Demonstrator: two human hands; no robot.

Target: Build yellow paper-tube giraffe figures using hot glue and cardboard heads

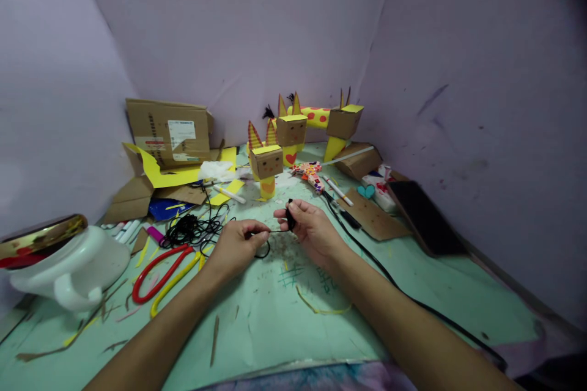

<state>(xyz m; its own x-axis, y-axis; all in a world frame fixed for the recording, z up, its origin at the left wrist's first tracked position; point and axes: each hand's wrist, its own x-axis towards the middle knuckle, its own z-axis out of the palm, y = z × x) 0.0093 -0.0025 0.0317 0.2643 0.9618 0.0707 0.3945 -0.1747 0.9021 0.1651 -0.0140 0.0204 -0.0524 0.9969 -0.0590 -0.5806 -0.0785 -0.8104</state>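
My left hand (241,243) pinches a strand of black cord near the middle of the table. From there the strand runs taut to my right hand (309,226). Between the right thumb and fingers sits a small black bundle of wound cord (290,215), held upright. A loose tangle of black cord (190,229) lies left of my left hand, and a small loop hangs just under its fingers. Scissors (162,275) with red and yellow handles rest beside my left forearm. Behind the hands stands a cardboard-and-yellow-paper animal figure (267,165).
More such figures (292,131) stand at the back. A patterned glue gun (314,176) trails its black cable right. A phone (426,217) lies far right. At left are a white mug (77,269) and cardboard box (167,131). Paper scraps and markers litter the green table (266,336).
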